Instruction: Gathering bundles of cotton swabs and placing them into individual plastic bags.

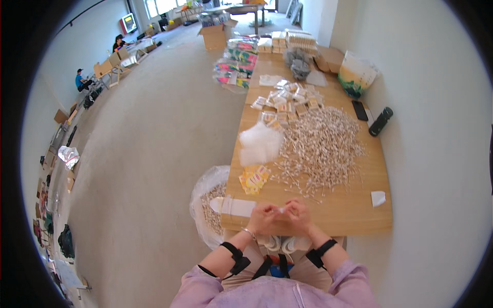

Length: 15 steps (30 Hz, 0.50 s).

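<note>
At the near edge of the wooden table, my left hand (264,218) and my right hand (298,214) meet with fingers pinched. Between the fingertips is a small whitish thing, too tiny and covered to name. Beyond them spreads a large heap of cotton swabs (326,146). A stack of clear plastic bags (261,145) lies left of the heap, and yellow-and-white printed cards (253,179) sit nearer to me. Beside my left hand rests a white paper strip or box (239,207). Filled small packets (290,100) are scattered behind the heap.
A large plastic sack of swabs (209,205) stands on the floor left of the table (354,215). A black bottle (380,121) and a phone (360,110) lie along the right wall. Bagged colourful goods (236,66) and a cardboard box (213,37) stand farther off. Two people sit far left.
</note>
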### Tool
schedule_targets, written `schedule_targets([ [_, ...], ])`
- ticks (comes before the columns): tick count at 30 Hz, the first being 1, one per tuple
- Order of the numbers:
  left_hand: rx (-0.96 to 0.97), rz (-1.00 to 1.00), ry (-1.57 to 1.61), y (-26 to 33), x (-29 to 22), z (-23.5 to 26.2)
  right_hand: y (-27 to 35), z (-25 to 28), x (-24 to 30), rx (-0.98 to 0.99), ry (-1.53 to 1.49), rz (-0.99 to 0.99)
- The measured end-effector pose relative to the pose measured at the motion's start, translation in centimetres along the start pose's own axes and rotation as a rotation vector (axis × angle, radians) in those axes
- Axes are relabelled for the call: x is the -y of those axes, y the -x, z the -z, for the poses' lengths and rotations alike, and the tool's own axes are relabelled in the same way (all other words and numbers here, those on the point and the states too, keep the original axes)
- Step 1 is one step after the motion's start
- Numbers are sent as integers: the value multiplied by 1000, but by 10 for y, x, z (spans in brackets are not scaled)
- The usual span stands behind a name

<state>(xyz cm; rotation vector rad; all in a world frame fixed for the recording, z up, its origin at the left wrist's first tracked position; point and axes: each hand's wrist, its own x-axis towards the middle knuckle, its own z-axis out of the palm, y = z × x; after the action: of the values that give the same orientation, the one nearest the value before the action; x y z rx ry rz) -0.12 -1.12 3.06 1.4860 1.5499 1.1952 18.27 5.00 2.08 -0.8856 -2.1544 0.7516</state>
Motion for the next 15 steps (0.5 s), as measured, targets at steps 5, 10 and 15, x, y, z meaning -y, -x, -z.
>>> schedule_targets([
  [5, 41, 371, 500, -9, 2, -7, -17, -6, -8, 148, -423, -500],
  [10, 63, 623, 810, -11, 14, -5, -27, 6, -1, 221, -659, -602],
  [15, 26, 652, 692, -4, 0, 19, -33, 12, 16, 270, -292, -392],
])
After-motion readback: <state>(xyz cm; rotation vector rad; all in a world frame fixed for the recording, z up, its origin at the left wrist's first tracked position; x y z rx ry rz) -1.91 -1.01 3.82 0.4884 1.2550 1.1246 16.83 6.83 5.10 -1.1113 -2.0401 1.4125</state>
